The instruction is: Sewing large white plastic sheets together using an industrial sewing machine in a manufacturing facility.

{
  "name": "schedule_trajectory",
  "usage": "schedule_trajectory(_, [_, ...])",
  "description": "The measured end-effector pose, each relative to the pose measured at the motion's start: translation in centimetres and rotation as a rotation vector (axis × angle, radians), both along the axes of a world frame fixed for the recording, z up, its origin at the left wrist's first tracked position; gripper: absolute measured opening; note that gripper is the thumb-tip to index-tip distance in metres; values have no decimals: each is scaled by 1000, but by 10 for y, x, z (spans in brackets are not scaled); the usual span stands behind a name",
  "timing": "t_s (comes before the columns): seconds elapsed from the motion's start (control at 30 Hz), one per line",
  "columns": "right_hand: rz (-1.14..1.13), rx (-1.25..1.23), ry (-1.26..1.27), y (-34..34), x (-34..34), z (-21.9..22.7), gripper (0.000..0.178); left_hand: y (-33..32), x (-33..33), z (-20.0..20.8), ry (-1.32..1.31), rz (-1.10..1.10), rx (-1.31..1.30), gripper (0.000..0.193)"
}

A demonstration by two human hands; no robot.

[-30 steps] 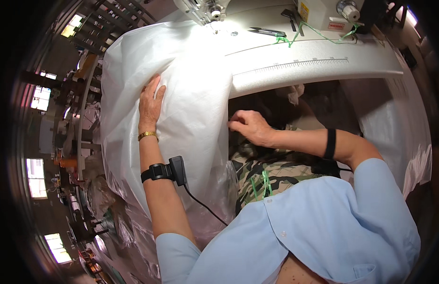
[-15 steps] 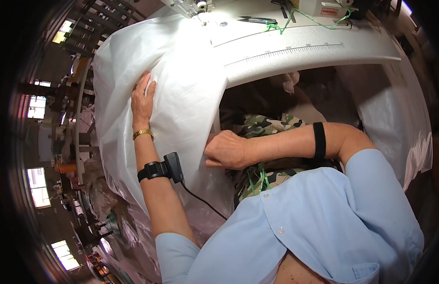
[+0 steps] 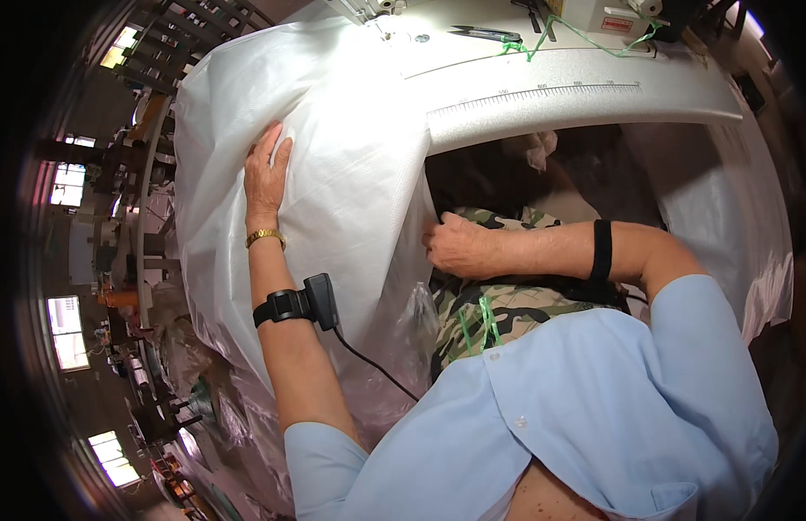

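A large white woven plastic sheet (image 3: 351,174) drapes over the left part of the sewing table and hangs down in front of it. My left hand (image 3: 266,184) lies on the sheet, fingers stretched out and thumb apart. At the sheet's right edge, below the table's front, my right hand (image 3: 462,247) is closed with the edge between its fingers; its fingertips are partly hidden. Part of a sewing machine (image 3: 377,9) shows at the top, its lamp lighting the far end of the sheet brightly.
A ruler scale runs along the table (image 3: 576,111). Thread snips (image 3: 485,33) and green twine (image 3: 585,40) lie towards the back. More white sheeting (image 3: 715,200) hangs on the right. A camouflage cloth (image 3: 507,304) covers my lap. A cable (image 3: 377,369) runs from my left wrist device.
My right hand has moved right and a little away from me, drawing the sheet's edge with it. My left hand has stayed nearly in place on the sheet.
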State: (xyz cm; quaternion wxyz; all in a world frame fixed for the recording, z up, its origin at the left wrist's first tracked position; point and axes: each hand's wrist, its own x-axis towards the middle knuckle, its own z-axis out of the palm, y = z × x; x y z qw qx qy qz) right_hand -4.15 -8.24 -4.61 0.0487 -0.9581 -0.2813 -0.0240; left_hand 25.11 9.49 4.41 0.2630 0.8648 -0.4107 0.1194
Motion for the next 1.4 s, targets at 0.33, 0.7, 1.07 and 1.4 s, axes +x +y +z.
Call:
schedule_trajectory(0.33, [115, 179, -144, -4, 22, 38, 7, 0, 1, -3, -25, -7, -2, 52])
schedule_trajectory(0.7, [-9, 185, -43, -124, -107, 33, 12, 1, -1, 2, 47, -51, -49, 48])
schedule_trajectory(1.07, [-97, 119, 75, -82, -97, -7, 10, -22, -219, 56, 289, -295, -151, 26])
schedule_trajectory(1.4, [298, 463, -57, -45, -83, 50, 19, 77, -309, -138, 241, 318, 95, 41])
